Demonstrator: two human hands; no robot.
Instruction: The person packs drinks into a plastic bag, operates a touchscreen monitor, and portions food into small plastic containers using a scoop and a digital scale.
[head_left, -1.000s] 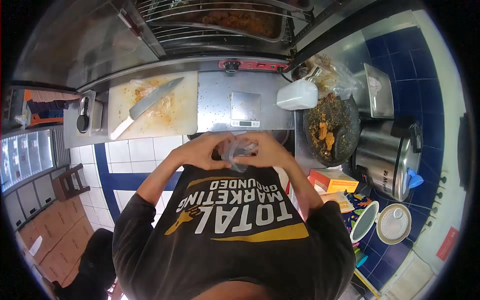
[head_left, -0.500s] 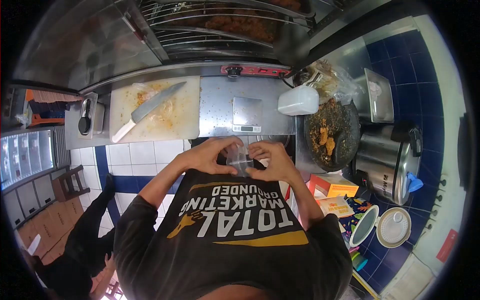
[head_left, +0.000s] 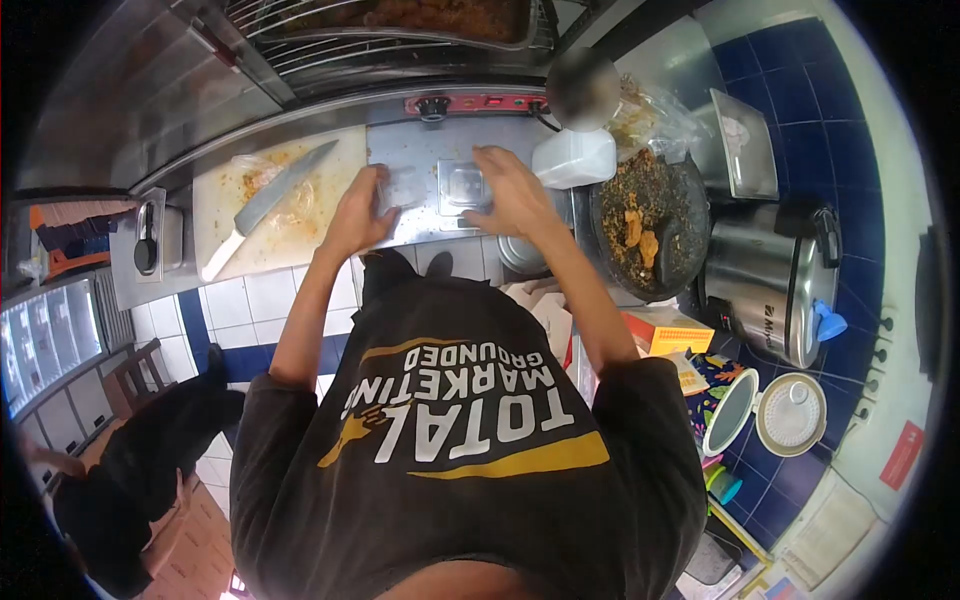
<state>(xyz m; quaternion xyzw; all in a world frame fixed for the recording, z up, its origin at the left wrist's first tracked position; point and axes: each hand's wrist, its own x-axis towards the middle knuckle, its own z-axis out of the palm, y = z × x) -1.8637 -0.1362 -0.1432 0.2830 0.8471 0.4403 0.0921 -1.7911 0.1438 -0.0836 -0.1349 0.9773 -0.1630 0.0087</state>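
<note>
A small clear plastic container (head_left: pixel 402 187) is at the metal counter, with the thumb and fingers of my left hand (head_left: pixel 355 212) curved round its left side. A second clear plastic container (head_left: pixel 463 184) is on the small digital scale (head_left: pixel 449 204). My right hand (head_left: pixel 515 196) curves round that one from the right, thumb near the scale's front edge. Left of my hands, a large knife (head_left: pixel 272 205) with a white handle lies across the stained white cutting board (head_left: pixel 345 205). The containers' clear walls make their outlines faint.
Right of the scale stand a white tub (head_left: pixel 575 158) and a stone mortar (head_left: pixel 690 235) holding dark crumbs and fried pieces. Beyond are a metal tray (head_left: pixel 745 150) and a steel cooker (head_left: pixel 760 280). Behind the counter is a glass cabinet with racks (head_left: pixel 400 45). Another person (head_left: pixel 140 460) is at lower left.
Both hands have moved forward from in front of my shirt to over the counter and spread apart. The clear containers, earlier together between the hands, now stand separately, one on the scale.
</note>
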